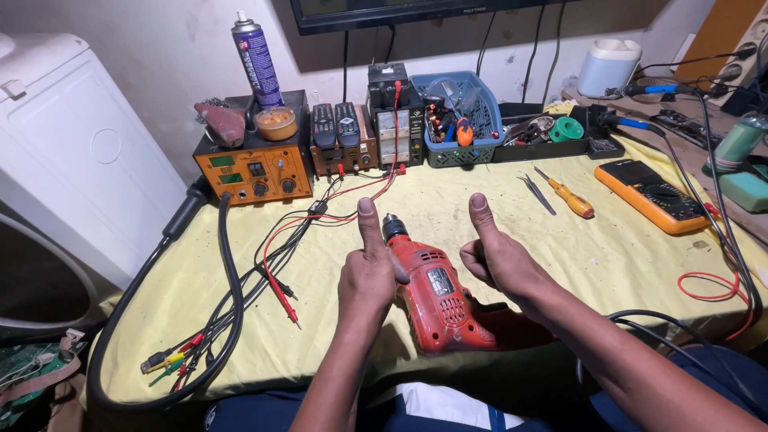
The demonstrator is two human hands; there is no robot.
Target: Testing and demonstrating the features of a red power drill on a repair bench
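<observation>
1. A yellow cloth (480,240) covered the workbench.
2. An orange bench station (252,172) stood at the back left, black cables trailing from it.
3. A red electric drill (436,296) lay on the cloth between both hands, chuck pointing away.
4. The left hand (368,276) was clenched, thumb raised, touching the drill's side and grasping nothing.
5. The right hand (500,260) was clenched likewise, thumb up, just beside the drill.
6. An orange-handled screwdriver (570,196) lay well apart.
</observation>
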